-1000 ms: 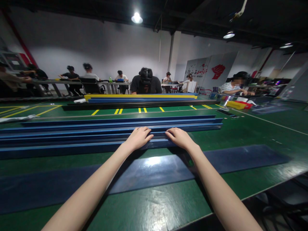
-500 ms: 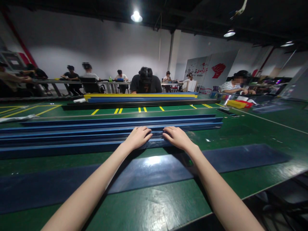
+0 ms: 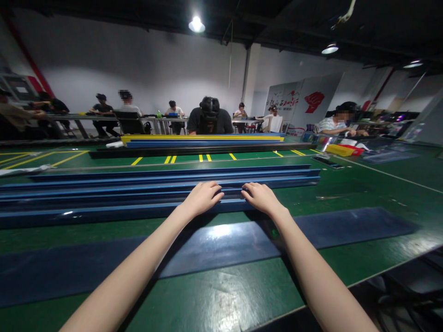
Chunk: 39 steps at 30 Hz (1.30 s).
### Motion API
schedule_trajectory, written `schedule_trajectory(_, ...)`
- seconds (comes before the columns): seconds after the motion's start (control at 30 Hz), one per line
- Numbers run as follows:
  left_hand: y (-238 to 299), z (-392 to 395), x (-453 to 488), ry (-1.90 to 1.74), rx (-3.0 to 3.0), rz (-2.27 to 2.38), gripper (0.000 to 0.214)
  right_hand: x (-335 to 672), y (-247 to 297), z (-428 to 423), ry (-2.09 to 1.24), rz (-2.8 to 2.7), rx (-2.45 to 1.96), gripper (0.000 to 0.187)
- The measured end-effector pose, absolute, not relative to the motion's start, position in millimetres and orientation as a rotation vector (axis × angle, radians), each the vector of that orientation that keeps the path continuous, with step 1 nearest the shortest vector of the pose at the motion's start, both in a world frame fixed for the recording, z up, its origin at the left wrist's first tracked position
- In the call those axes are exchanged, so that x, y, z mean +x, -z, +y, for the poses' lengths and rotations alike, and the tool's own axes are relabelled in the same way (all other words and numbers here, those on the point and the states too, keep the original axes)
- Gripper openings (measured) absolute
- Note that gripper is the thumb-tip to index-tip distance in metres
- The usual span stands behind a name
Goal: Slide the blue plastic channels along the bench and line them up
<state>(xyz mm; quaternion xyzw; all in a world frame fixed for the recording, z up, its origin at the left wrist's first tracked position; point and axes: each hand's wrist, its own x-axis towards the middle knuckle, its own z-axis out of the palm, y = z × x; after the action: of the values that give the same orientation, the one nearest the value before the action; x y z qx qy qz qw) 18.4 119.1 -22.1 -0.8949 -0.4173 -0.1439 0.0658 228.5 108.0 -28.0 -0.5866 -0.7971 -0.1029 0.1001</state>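
Both arms reach forward over the tabletop (image 3: 221,302), palms down, fingers curled. My left grip (image 3: 204,197) and right grip (image 3: 262,197) sit just apart at the nearest blue channel (image 3: 86,213), with a short stretch of its profile showing between them. Left grip: fingertips bent over, thumb out toward the gap. Right grip: mirrored, covering the area where the channel's right end would show. Whether either is clenched on something or merely resting there, I cannot tell; the undersides are hidden.

Position of channel: lengthwise across me, running out of view at left. Probable reason: its length suits lying parallel to my front, within reach of both arms. Paired placement of the grips likely steadies one spot from two sides.

Directly behind, the rear blue channels (image 3: 173,178) lie alongside, roughly parallel; presumably ranked so to save depth. Nearer me, a flat dark-blue strip (image 3: 204,256) lies under my forearms, apart from the channel, a lamp's glare on it. To the right of my right grip, a thin glint (image 3: 325,198); possibly the edge of something clear, too faint to settle.

Farther off: black rail (image 3: 166,151), yellow bar (image 3: 200,138), phone (image 3: 327,162) flat to the right, well beyond my right grip. Opposite, a co-worker (image 3: 211,122) sits with head bowed.
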Motion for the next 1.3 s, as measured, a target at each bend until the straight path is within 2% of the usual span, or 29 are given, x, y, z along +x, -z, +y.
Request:
schedule_trajectory(0.67, 19.5, 119.2, 15.9, 0.320, -2.623, -1.354, 0.035, 214.1, 22.3, 99.2, 0.471, -2.431, -1.724, 0.031)
schedule_trajectory(1.03, 23.8, 112.9, 24.9, 0.293, -2.686, -1.283, 0.037, 208.1, 23.8, 98.6, 0.368, -2.437, -1.664, 0.035)
schedule_trajectory(1.17, 21.5, 114.2, 23.1, 0.272, -2.691, -1.311, 0.037, 213.8, 20.3, 99.8, 0.424, -2.372, -1.714, 0.035)
schedule_trajectory(1.3, 17.4, 117.8, 17.7, 0.247, -2.691, -1.343, 0.036, 218.7, 15.8, 100.0, 0.466, -2.314, -1.789, 0.025)
